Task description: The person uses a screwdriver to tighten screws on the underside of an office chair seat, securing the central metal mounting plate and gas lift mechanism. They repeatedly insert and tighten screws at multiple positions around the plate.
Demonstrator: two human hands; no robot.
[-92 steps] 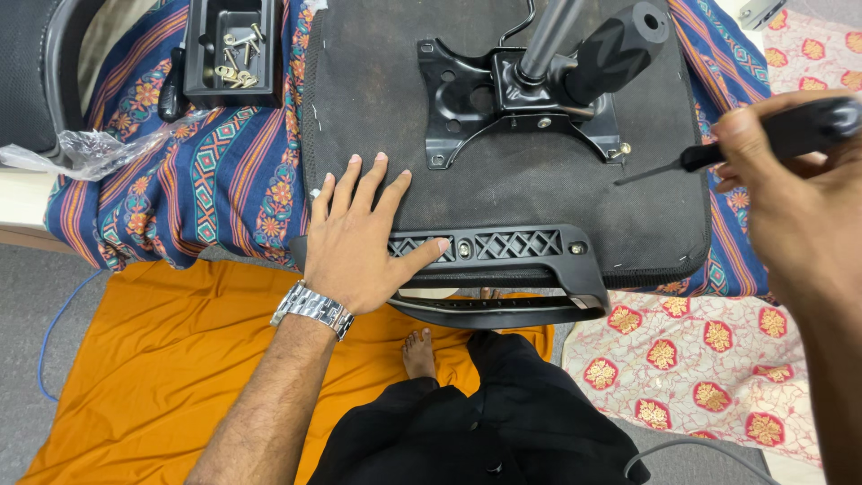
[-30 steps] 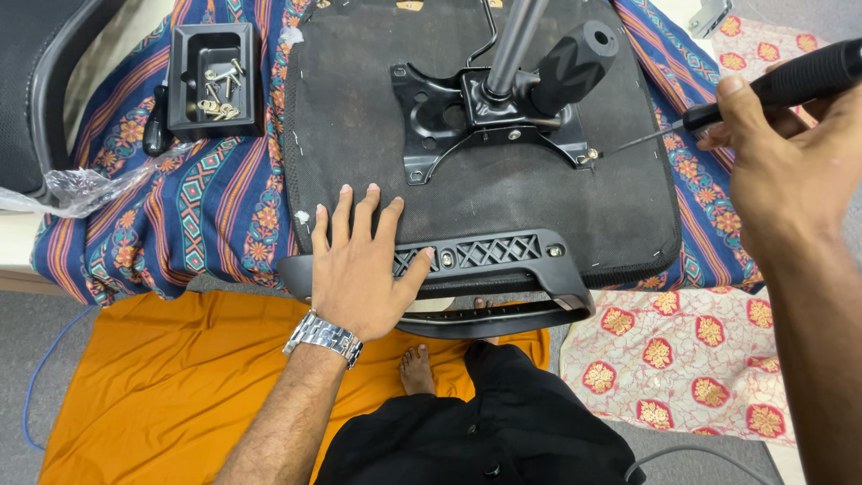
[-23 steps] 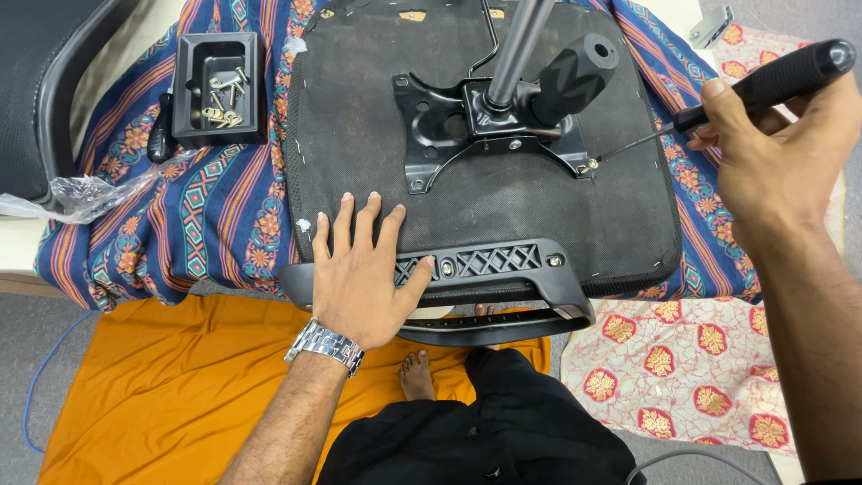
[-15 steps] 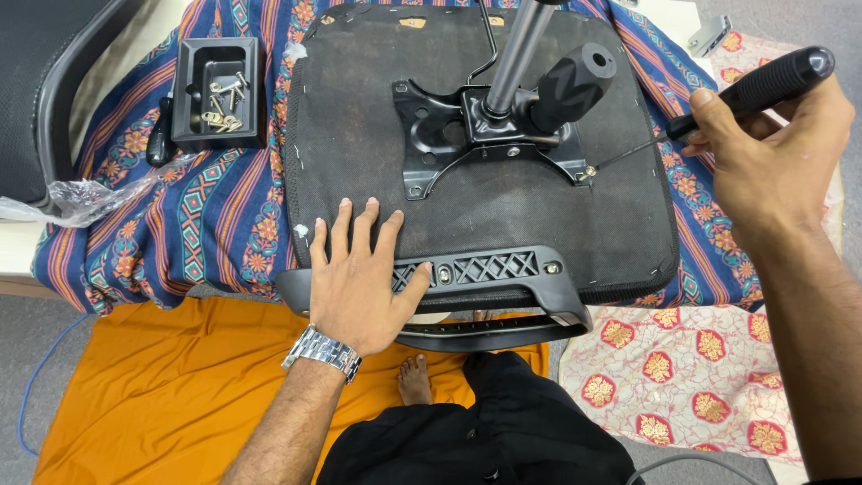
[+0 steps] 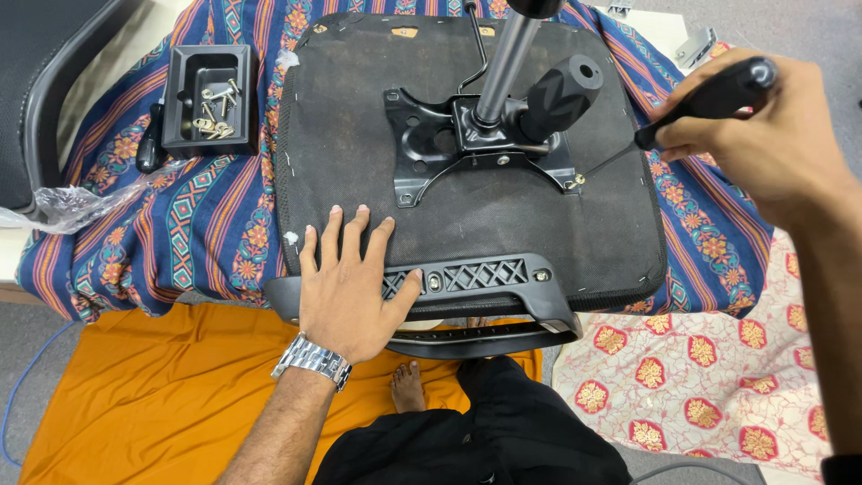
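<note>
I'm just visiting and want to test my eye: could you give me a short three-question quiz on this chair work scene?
1. True or false: the left hand lies flat on the black upturned chair seat.
2. What does the right hand grip?
A. a hammer
B. a black-handled screwdriver
C. a wrench
3. What lies in the small black plastic tray?

Key: 1 true. 2 B. 3 silver metal screws.

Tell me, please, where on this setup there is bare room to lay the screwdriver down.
Free patches: the striped cloth between the black parts tray and the seat base, and the seat underside right of the left hand. It is crowded around the metal bracket, where the right hand works the screwdriver.
</note>
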